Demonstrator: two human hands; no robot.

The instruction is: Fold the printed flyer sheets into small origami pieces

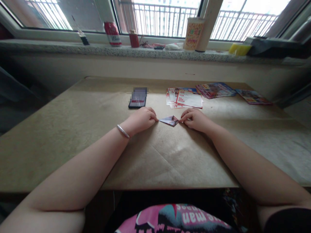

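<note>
A small kite-shaped piece of folded paper [169, 120], printed on one side, lies on the table [145, 155] in front of me. Its long, narrow point is pinched by the fingertips of my left hand [146, 118], which wears a silver bangle at the wrist. At the opposite, wider end, my right hand [193, 119] pinches a corner between thumb and fingers. Both hands rest low against the tabletop, and the paper is stretched flat between them. Just beyond my left hand lies a dark phone [138, 98] with its screen lit.
Behind my right hand are loose printed sheets [189, 98]. Farther right lie a stack of colourful booklets [216, 90] and another booklet pile [254, 96]. A drink can [112, 34], a red bottle [134, 38] and a patterned cup [193, 33] stand on the windowsill [92, 51].
</note>
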